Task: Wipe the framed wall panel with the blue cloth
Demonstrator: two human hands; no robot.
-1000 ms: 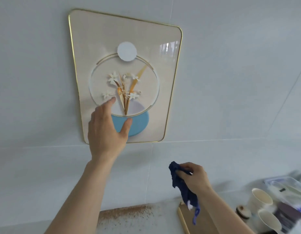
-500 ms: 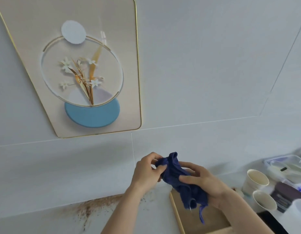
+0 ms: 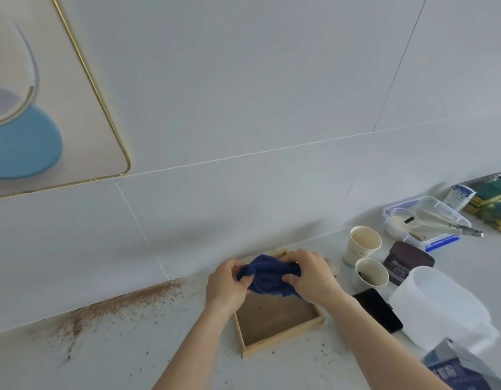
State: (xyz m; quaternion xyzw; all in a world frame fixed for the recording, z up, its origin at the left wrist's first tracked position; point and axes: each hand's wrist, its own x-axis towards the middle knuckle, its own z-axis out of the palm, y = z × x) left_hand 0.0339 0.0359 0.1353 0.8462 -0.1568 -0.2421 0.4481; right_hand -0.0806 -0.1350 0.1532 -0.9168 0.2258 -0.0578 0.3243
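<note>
The gold-framed wall panel [image 3: 75, 114] shows only its lower right corner at the upper left, with a blue disc printed on it. Well below and to the right of it, the dark blue cloth [image 3: 267, 277] is bunched between both hands above a wooden tray. My left hand [image 3: 228, 285] grips its left side and my right hand [image 3: 311, 275] grips its right side. Neither hand touches the panel.
A shallow wooden tray [image 3: 277, 342] lies on the white counter under the hands. Brown powder [image 3: 125, 302] is spilled along the wall base at left. Two paper cups [image 3: 362, 243], a dark jar [image 3: 407, 263], a black phone [image 3: 378, 308], a white jug [image 3: 440, 308] and a clear box [image 3: 429, 218] crowd the right.
My left hand left the panel and came down to grip the cloth with the right hand. Both hands lowered over the tray, and the view swung right and down.
</note>
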